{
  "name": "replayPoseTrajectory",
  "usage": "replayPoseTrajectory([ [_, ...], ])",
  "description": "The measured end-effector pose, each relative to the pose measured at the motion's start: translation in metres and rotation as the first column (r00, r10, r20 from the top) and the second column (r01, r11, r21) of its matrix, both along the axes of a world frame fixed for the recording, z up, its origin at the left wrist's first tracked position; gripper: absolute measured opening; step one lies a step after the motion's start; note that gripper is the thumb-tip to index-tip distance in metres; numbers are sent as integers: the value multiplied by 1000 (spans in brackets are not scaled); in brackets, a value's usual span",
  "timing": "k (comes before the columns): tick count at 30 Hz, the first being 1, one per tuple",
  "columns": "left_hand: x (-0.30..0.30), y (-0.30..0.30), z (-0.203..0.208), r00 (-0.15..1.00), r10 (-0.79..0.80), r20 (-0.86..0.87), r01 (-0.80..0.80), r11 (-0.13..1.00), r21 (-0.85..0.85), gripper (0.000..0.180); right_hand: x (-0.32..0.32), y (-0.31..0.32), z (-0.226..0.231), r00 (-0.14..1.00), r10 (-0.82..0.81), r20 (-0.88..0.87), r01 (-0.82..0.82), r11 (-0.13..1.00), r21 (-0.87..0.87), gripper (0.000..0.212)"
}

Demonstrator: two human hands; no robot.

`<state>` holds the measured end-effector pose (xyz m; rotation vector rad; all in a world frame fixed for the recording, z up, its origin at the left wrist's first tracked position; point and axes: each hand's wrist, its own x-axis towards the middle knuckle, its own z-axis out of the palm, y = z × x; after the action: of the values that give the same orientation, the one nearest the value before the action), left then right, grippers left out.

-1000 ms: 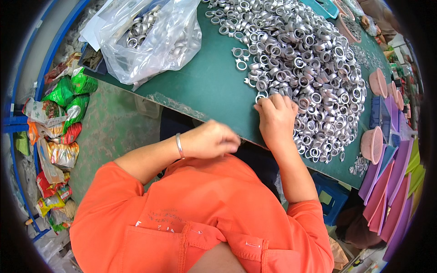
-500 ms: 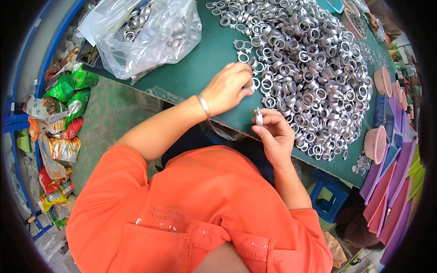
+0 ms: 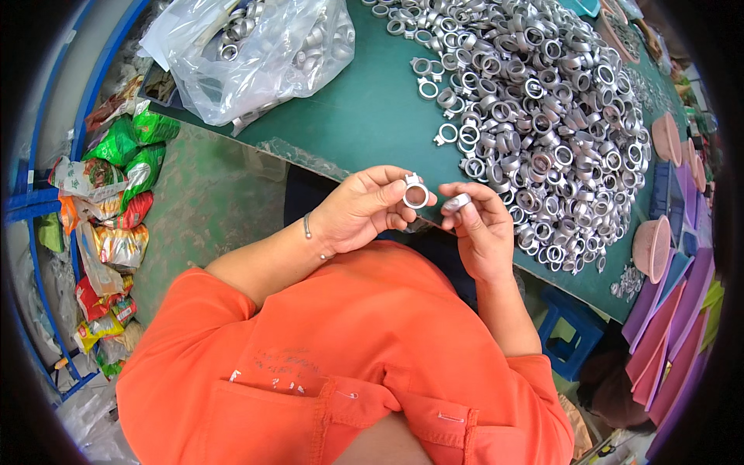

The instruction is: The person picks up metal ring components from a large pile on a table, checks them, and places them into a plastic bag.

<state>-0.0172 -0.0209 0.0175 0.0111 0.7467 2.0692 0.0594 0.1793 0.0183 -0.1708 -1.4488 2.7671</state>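
The left hand (image 3: 360,209) pinches a grey metal ring (image 3: 416,185) between thumb and fingers, its opening facing up; the right hand (image 3: 485,229) grips a second ring (image 3: 456,203), seen edge-on. Both rings sit close together but apart, near the edge of the green counter (image 3: 372,116), beside a large heap of similar rings (image 3: 550,132).

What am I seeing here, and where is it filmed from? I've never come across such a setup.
There is no machine: these are a person's own bare hands, seen from a wide fisheye camera worn on the head and looking down, so straight edges bend. The left hand holds a metal ring; the right hand pinches another silver piece, turned edge-on. On the green table lies a large pile of similar rings, and to its left a clear plastic bag holds more metal parts.
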Motion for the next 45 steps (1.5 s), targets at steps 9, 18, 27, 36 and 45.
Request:
replayPoseTrajectory([
  [9, 6, 1, 9, 1000, -30, 7, 30, 999, -19, 20, 5, -8, 4, 1000, -3, 11, 3, 1000, -9, 15],
  [18, 14, -19, -1, 910, -378, -169, 217, 784, -581, 26, 19, -20, 9, 947, 235, -218, 125, 355, 926, 21],
  [27, 4, -9, -82, 90, -835, -543, -340, 487, -805, 42, -11, 11, 33, 906, -40, -422, 377, -379, 845, 16],
  [36, 10, -13, -147, -329, -940, 93, -297, 10, -955, 32, -7, 20, 25, 905, 90, -415, 424, -177, 888, 17],
  [45, 7, -12, -115, -106, -910, -401, -132, 413, -901, 19, 13, 3, 7, 953, -13, -301, 174, 841, 513, 33],
])
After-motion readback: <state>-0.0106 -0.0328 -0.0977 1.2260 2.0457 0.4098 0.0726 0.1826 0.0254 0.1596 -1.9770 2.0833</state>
